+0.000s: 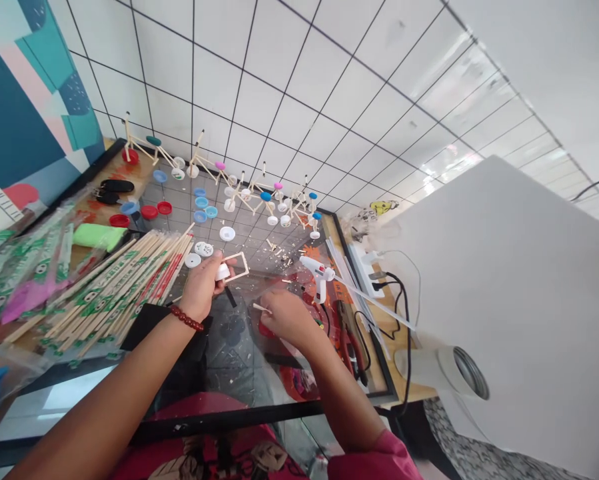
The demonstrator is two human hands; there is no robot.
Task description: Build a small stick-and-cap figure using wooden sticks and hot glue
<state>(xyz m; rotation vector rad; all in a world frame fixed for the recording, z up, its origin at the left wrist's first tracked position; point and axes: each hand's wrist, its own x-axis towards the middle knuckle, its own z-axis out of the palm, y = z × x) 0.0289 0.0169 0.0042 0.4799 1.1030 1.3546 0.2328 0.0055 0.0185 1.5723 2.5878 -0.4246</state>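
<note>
My left hand (202,283) is closed round a small frame of wooden sticks (236,265) with a white bottle cap (222,271) fixed to it, held just above the glass table (239,347). A red bead bracelet sits on that wrist. My right hand (284,315) rests on the table to the right, pinching a short wooden stick piece (260,307). A white glue gun (318,274) stands just beyond my right hand, apart from it.
Several finished stick-and-cap bicycles (259,193) line the tiled wall. Loose blue, red and white caps (202,203) lie before them. A heap of wrapped chopsticks (114,283) fills the left. Pliers (352,343), a power strip (372,270) and cables lie right, beside a white lamp (466,370).
</note>
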